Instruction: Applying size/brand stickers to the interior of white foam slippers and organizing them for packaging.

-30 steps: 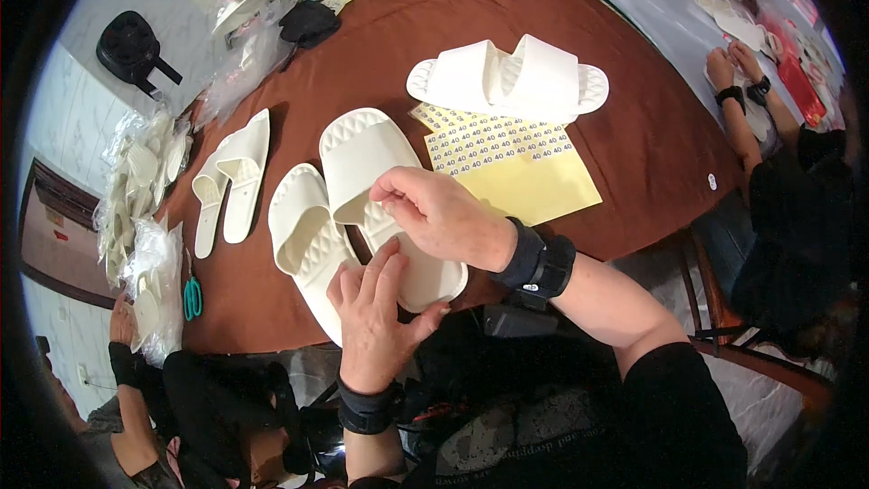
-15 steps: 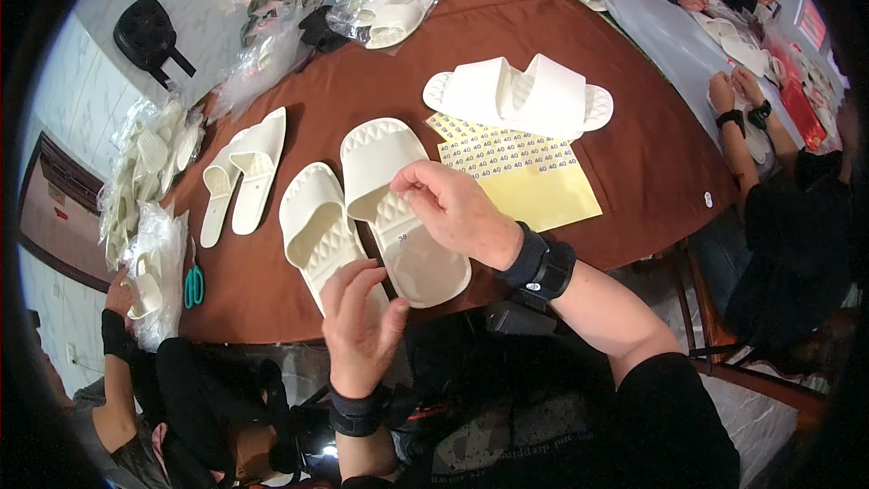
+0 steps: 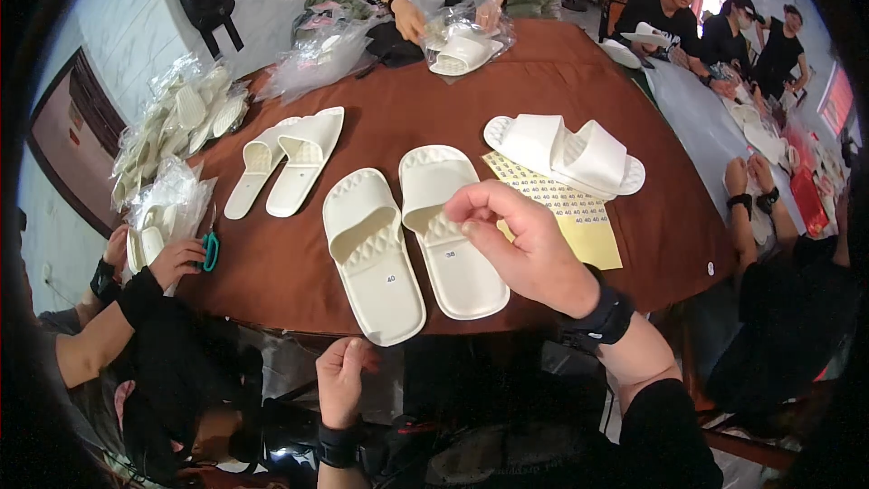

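Two cream slippers lie side by side before me, toes pointing away. The left slipper point(image 3: 376, 263) and the right slipper point(image 3: 450, 244) each bear a small round printed sticker on the insole. Over the right slipper's edge hovers my right hand point(image 3: 534, 240), thumb and fingers pinched together; anything between them is too small to make out. My left hand point(image 3: 346, 382) is lower, just off the table's near edge below the left slipper's heel. Its fingers are curled closed, and what they hold, if anything, is hidden. Yellow sticker sheets point(image 3: 584, 231) lie right of my right hand, partly under another white slipper pair point(image 3: 566, 154).
Another slipper pair point(image 3: 288, 158) lies to the left on the brown tablecloth point(image 3: 398, 109). At the left edge a person's hand touches teal scissors point(image 3: 210, 252) near bagged slippers point(image 3: 167, 208). Across the table, a person handles a bagged slipper point(image 3: 463, 52). More people work at the right.
My view has tilted up. My left hand has withdrawn from the left slipper to below the table edge, uncovering its sticker. The neighbour's hand has reached the scissors.
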Tool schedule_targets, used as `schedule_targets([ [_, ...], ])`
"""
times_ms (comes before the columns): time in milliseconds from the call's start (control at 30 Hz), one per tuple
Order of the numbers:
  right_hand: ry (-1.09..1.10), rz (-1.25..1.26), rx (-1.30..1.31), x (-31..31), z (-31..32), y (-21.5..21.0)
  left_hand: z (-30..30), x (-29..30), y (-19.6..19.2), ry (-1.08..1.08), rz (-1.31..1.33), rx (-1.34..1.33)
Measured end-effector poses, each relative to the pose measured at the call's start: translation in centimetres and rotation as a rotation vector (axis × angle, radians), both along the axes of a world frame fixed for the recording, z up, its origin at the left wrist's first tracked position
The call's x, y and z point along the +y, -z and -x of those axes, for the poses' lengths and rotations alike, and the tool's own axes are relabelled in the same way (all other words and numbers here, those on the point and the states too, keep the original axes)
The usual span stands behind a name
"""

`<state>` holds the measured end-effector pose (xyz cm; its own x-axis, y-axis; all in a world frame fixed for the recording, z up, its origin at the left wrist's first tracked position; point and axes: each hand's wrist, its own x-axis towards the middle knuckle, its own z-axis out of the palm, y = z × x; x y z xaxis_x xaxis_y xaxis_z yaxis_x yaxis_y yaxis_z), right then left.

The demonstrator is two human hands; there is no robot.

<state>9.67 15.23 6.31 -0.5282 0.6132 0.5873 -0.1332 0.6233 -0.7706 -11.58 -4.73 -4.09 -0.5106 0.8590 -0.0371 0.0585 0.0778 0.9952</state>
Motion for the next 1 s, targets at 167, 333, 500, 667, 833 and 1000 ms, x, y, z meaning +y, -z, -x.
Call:
schedule_targets([
  [167, 0.068, -0.302, -0.132, 3.3, 1.3, -1.5, -0.8, 1.0, 0.9, 0.102, -0.025, -0.370],
  [333, 0.125, -0.409, -0.353, 9.2, 4.4, 1.6, -1.3, 2.0, 0.6, 0.116, -0.013, -0.490],
  [500, 0.046, -0.194, -0.701, 11.4, 4.8, 2.9, -1.0, 1.7, 0.7, 0.136, 0.070, -0.526],
  [667, 0.069, -0.174, -0.727, 10.3, 4.5, 1.1, -1.1, 1.0, 1.0, 0.271, 0.132, -0.576],
  [833, 0.067, -0.199, -0.575, 8.2, 2.9, -1.9, -1.4, 1.3, 1.0, 0.256, 0.074, -0.637],
  [1000, 0.082, -0.042, -0.436, 5.9, -1.9, -5.3, -1.7, 0.7, 0.4, 0.300, -0.055, -0.673],
])
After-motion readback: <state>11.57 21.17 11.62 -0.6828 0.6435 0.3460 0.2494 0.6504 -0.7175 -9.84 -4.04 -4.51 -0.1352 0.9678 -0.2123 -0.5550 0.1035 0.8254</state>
